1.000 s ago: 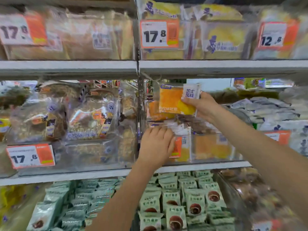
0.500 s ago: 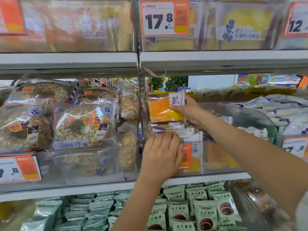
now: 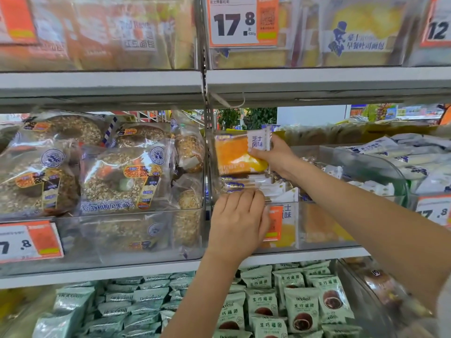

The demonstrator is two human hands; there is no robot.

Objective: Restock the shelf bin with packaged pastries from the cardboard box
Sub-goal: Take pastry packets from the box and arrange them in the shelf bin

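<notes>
Right hand (image 3: 273,157) fingers gripping orange pastry pack (image 3: 234,154) above clear bin (image 3: 341,230); left hand (image 3: 238,223) fingers flat, straight, pressing stacked packs (image 3: 251,185) below.

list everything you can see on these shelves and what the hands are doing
orange pastry pack: one, orange and white, held above the clear bin's left end
clear bin: one, transparent, middle shelf right of the upright, stacked with the same packs
price tags: several, orange and white, clipped to bin fronts
ring bread bags: several, brown in clear wrap, middle shelf left
loaf bags: several, yellow and tan, top shelf
green snack packs: many, pale green, bottom shelf
white packs: many, white and blue, middle shelf far right
right hand: grip on the orange pastry pack's right end
left hand: fingers laid flat over the clear bin's front rim, on the stacked packs
</notes>
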